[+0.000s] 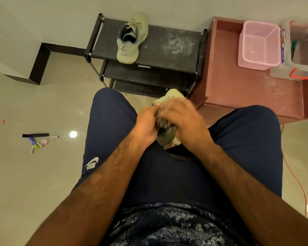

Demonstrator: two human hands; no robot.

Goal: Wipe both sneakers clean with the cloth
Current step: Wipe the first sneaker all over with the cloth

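Head view: held sneaker (167, 136) lengthwise forward

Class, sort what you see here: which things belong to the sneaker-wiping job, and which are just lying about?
Belong to the job: held sneaker, gripped by the left hand; cloth in the right hand; second sneaker on the shoe rack.

Just lying about: pink basket, clear box, orange cable, small oddments on the floor.

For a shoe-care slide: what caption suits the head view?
Left hand grips one sneaker over the lap, right hand covering it; second sneaker on the black rack.
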